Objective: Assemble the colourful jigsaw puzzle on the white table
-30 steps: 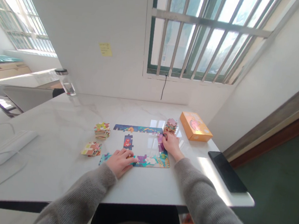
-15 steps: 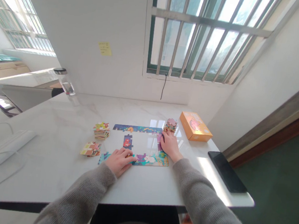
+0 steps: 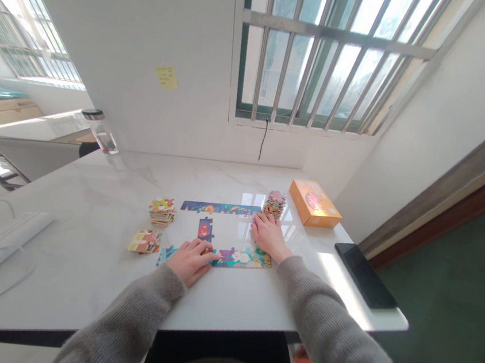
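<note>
A long jigsaw border (image 3: 228, 232) lies on the white marble table (image 3: 93, 200), with a colourful top row (image 3: 221, 209) and bottom row (image 3: 241, 257). A dark blue piece with a red figure (image 3: 205, 229) sits alone inside the border. My left hand (image 3: 191, 261) curls over a jigsaw piece at the lower left of the border. My right hand (image 3: 268, 235) lies palm down on the border's right side, hiding the pieces beneath. Close to its fingers stands a pink-topped stack of pieces (image 3: 275, 204). Two more piles (image 3: 162, 212) (image 3: 145, 242) sit left of the border.
An orange box (image 3: 315, 203) stands at the back right of the table, and a black tablet (image 3: 365, 275) lies near its right edge. A clear bottle (image 3: 100, 135) stands beyond the far left corner, and a white pouch (image 3: 4, 240) lies at the left.
My right hand has slid left and toward me, now covering the purple piece at the border's right side. My left hand has hardly moved.
</note>
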Motion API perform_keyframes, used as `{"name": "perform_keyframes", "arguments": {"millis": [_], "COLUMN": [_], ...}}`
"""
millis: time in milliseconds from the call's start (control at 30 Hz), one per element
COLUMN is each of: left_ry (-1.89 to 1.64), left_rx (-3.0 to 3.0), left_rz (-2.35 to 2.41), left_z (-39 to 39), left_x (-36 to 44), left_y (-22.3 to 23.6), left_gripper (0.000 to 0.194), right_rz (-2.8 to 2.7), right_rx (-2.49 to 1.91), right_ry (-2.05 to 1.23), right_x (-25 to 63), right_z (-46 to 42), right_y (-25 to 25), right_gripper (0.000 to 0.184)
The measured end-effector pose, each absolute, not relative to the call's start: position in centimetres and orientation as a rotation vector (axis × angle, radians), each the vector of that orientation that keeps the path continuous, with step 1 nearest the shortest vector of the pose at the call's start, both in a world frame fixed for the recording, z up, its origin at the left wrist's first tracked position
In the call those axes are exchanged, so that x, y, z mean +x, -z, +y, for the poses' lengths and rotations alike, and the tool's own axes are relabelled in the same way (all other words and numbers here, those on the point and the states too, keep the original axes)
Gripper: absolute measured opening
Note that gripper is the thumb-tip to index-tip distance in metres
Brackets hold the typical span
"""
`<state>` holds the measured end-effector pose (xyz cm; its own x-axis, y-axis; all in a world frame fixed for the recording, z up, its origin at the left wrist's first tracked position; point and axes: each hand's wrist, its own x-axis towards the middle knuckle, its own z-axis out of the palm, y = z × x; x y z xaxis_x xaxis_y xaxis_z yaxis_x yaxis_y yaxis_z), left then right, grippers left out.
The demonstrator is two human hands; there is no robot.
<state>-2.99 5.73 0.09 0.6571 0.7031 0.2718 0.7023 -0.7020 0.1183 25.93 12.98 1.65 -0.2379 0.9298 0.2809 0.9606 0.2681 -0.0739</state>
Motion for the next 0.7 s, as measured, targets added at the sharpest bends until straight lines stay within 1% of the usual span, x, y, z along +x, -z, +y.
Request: {"name": "perform_keyframes", "arguments": {"millis": [267, 433, 600, 700], "left_ry": [-0.438, -0.336, -0.128, -0.052], "left_rx": [2.856, 2.851, 2.755, 2.611], "left_rz": [1.246, 1.26, 1.413, 1.679], "left_z": [5.7, 6.9, 11.2, 14.2], "left_x": [-2.9, -1.3, 2.3, 3.8], "left_y": [0.2, -1.3, -3.9, -4.8], "left_gripper": [0.032, 0.031, 0.041, 0.049], "right_rz": [-2.278, -2.249, -2.209, -2.192], "right_rx": [-1.834, -1.832, -1.821, -1.79], "right_ry": [0.198, 0.157, 0.127, 0.133], "right_x": [24.5, 24.3, 24.4, 24.5], "right_z": [12.1, 12.2, 12.3, 12.4], "right_y": [-1.6, -1.2, -0.8, -0.7], "right_gripper": [0.054, 0.055, 0.052, 0.049]}}
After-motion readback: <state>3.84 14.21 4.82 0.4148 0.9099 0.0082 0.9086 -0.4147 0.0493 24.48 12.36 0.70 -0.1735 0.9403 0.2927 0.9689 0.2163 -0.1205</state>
